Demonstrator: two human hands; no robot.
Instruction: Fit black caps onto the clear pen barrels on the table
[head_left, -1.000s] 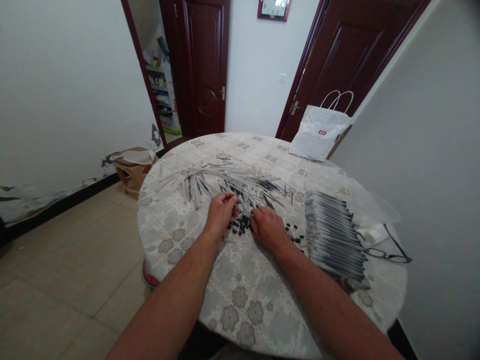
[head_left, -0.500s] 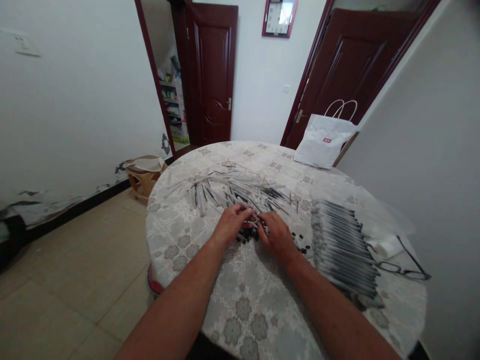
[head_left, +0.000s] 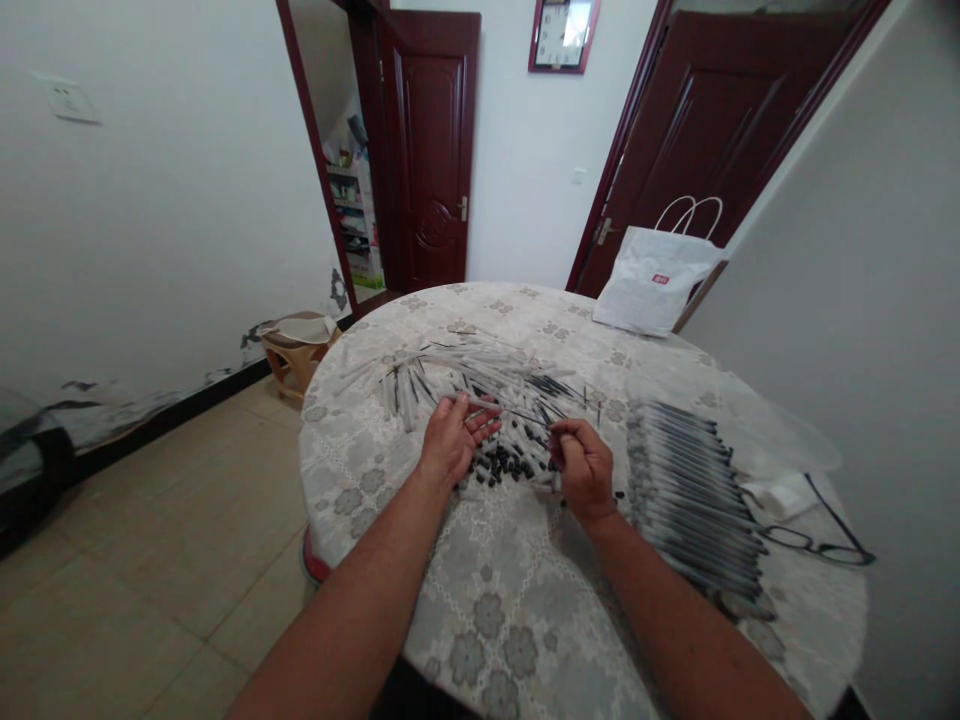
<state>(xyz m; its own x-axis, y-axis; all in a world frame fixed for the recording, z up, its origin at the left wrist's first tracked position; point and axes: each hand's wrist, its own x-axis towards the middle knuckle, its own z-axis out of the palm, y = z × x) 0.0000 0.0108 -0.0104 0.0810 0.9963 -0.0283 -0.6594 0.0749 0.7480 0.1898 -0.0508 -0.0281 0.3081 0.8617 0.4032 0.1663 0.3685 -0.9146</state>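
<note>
A loose pile of clear pen barrels and black refills [head_left: 480,375] lies across the middle of the round table [head_left: 495,610]. Small black caps [head_left: 510,462] are scattered just in front of it. My left hand [head_left: 454,440] rests over the caps with its fingers partly spread and a clear barrel lying against the fingertips. My right hand [head_left: 585,470] is closed in a pinch on a thin pen part that points downward. A neat row of assembled pens [head_left: 686,490] lies to the right of my right hand.
A white paper bag [head_left: 660,285] stands at the table's far right edge. Glasses [head_left: 817,545] and a clear plastic sheet [head_left: 757,425] lie at the right. A low stool [head_left: 296,345] stands on the floor at the left, near an open doorway.
My hands, close together over the caps before, have drawn apart. The right hand has lifted away to the right with a pen part pinched in it. The camera has tilted up slightly.
</note>
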